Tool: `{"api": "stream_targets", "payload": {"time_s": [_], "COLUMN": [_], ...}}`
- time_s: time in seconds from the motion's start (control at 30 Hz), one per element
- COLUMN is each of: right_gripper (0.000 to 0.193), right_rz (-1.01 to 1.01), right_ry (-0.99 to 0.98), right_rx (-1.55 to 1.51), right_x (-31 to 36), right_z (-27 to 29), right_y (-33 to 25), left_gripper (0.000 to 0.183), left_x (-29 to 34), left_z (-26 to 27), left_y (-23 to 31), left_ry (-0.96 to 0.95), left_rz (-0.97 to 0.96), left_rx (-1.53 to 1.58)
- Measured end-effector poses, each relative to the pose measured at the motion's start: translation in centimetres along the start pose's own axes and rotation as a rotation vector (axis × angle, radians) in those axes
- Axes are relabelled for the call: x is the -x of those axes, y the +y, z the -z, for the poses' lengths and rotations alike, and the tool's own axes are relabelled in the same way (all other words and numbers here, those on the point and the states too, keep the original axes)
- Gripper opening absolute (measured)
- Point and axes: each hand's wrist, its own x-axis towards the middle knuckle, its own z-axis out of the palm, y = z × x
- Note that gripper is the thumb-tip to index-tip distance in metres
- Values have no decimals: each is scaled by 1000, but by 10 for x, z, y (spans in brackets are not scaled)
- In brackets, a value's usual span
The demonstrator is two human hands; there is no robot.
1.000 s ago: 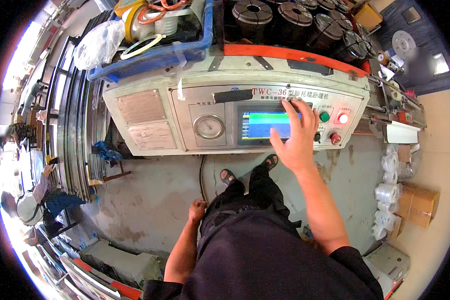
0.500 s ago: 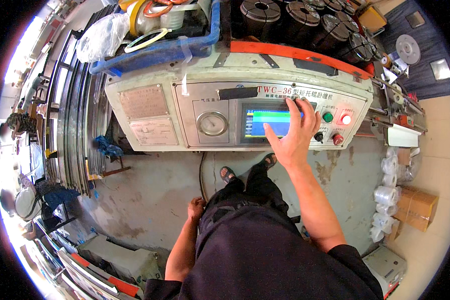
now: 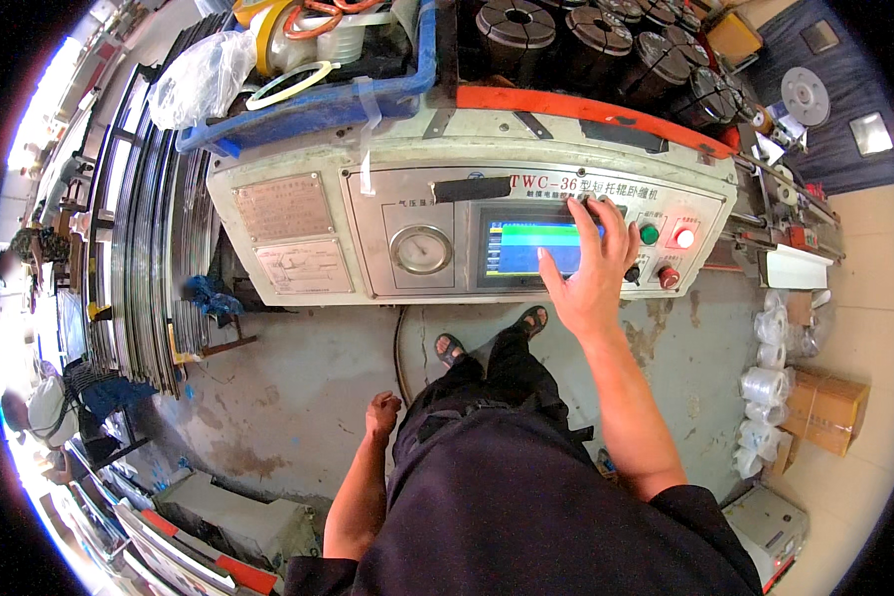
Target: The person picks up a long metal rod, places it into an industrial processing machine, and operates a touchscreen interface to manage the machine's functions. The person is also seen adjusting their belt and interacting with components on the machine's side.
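One touchscreen (image 3: pixel 532 248) is glowing blue and green in the middle of the grey control panel (image 3: pixel 368 238), and I am holding my right hand (image 3: pixel 594 268) over its right edge, fingers spread wide and gripping nothing. My fingertips (image 3: pixel 594 207) are reaching past the screen's upper right corner toward the panel face; whether they are pressing the surface I cannot tell. Just right of my hand, a green button (image 3: pixel 649 234), a lit red button (image 3: pixel 683 238) and a lower red knob (image 3: pixel 669 278) are sitting in a cluster. Left of the screen, a round pressure gauge (image 3: pixel 421 249) is facing me, and farther left two metal plates (image 3: pixel 284 209) are fixed one above the other.

My left hand (image 3: pixel 381 413) is hanging by my hip, loosely curled and empty, well apart from the machine. My sandalled feet (image 3: pixel 451 349) are standing on the stained concrete floor (image 3: pixel 268 397) right below the panel.

On top of the machine, a blue tray (image 3: pixel 308 104) is holding tape rolls, with a clear plastic bag (image 3: pixel 201 77) beside it, and dark steel collets (image 3: pixel 556 35) are standing in rows to the right. On the floor to my right, rolls of clear film (image 3: pixel 770 382) are lying beside a cardboard box (image 3: pixel 829 409).
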Motion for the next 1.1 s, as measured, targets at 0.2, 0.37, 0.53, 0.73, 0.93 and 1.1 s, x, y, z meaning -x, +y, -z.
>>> {"api": "stream_targets", "payload": {"time_s": [0.2,0.37,0.53,0.73,0.93,1.1], "right_gripper": [91,103,103,90,89,91], "right_rz": [5,17,3,-5,60,57], "right_ry": [-13,-30,-38,-62,-138,-149], "right_rx": [7,28,70,28,18,13], "right_x": [0,2,3,1,2,4], "right_z": [2,-4,-7,19,35,36], "right_y": [-14,-28,-27,-1,25,27], "left_gripper": [44,46,46,46,45,44], "left_x": [-8,2,9,6,16,23], "left_z": [4,-5,-4,-2,-6,-8], "left_y": [-2,3,9,3,11,23], "left_ry": [-74,-2,9,5,-5,-25], "left_rz": [-17,22,-33,2,12,37], "left_rx": [-50,39,12,4,9,50]}}
